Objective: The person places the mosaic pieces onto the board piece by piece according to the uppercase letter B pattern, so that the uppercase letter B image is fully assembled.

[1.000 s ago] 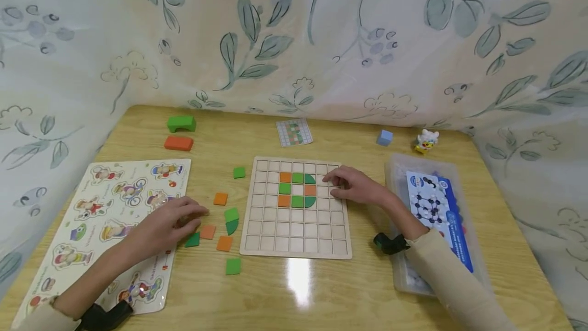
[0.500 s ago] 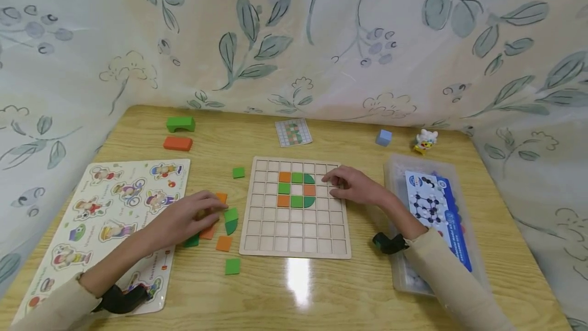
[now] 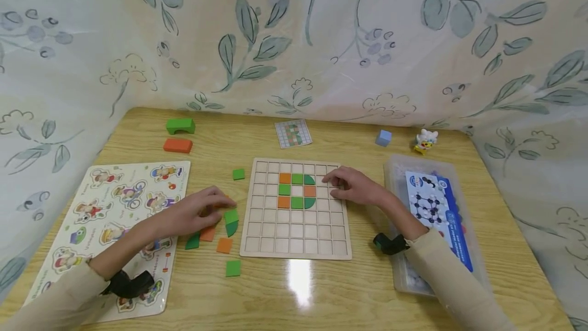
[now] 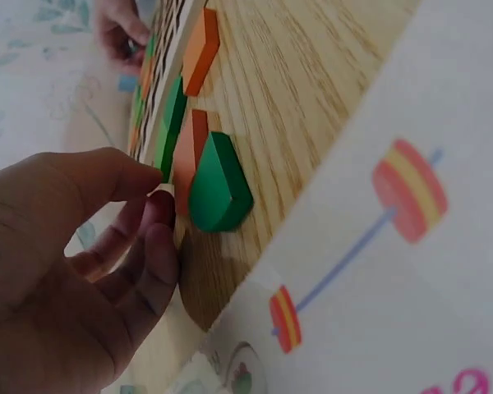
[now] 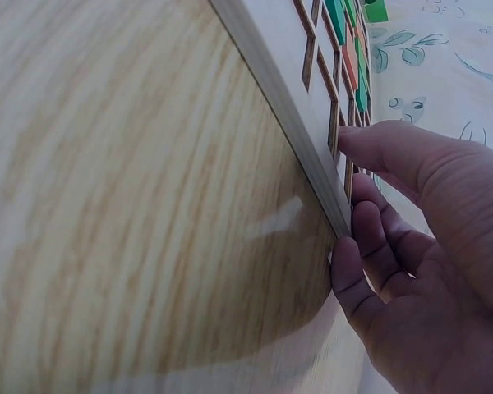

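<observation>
My left hand (image 3: 190, 214) is over loose wooden tiles, thumb and fingers bent around the near side of a green square tile (image 3: 231, 216). That tile lies against a dark green quarter-circle tile (image 3: 231, 228). An orange tile is mostly hidden under the fingers. In the left wrist view the thumb meets the fingertips right at the tile's end. My right hand (image 3: 354, 186) rests on the right side of the wooden grid board (image 3: 245, 239), fingers loosely bent. On the board, several orange and green tiles (image 3: 297, 202) form a ring, with two dark green quarter-circles at its right corners.
A picture puzzle board (image 3: 82, 239) lies left, a clear box with a blue-white label (image 3: 429, 213) right. Behind are a pattern card (image 3: 293, 133), a green arch block (image 3: 180, 126), a red block (image 3: 177, 145), a blue cube (image 3: 384, 138) and a toy figure (image 3: 426, 141).
My left hand has moved right and slightly away from me, from the puzzle board's edge to over the loose tiles. My right hand stays on the grid board.
</observation>
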The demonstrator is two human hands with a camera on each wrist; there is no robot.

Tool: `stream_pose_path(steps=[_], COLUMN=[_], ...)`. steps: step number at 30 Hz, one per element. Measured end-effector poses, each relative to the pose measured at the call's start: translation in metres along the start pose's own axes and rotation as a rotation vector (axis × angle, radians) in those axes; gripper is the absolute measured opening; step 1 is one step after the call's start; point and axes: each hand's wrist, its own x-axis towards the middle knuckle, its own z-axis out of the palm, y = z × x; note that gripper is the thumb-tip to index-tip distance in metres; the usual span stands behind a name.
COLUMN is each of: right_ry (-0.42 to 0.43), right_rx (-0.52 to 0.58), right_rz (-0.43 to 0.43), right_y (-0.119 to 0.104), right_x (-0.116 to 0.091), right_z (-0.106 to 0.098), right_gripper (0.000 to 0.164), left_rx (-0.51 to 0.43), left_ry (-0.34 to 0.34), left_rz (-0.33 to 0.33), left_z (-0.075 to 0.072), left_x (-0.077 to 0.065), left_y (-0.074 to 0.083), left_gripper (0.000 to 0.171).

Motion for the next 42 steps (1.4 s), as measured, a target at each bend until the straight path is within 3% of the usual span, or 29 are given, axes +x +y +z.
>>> stream_pose_path(steps=[3,13,19,38,42], right_ry=[-0.004,0.006,0.009,0.011,0.008], right_rx=[-0.003,0.002,0.006,0.013,0.025], right_rz=[0.007,0.011,0.01,0.002,0.008], right_y=[0.0,0.0,0.0,0.001,0.002], right_x=[-0.001,0.0,0.0,0.001,0.0], right_z=[0.0,0.0,0.001,-0.002,0.0], right_gripper=[0.03,0.029,0.029,0.029,0.029], left_rx=[-0.038,-0.105,-0.112,-0.04,-0.005], left_ry=[-0.03,-0.124,-0.172,-0.149,-0.137], left_rz=[-0.018,0.01,-0.002,-0.029,-0.061], left_z=[-0.001,-0.004,-0.004,-0.006,-0.003], left_x=[-0.001,0.003,0.008,0.015,0.016], left_y=[-0.001,-0.007,-0.013,-0.008,-0.005], left_gripper=[0.034,0.039,0.042,0.03,0.027])
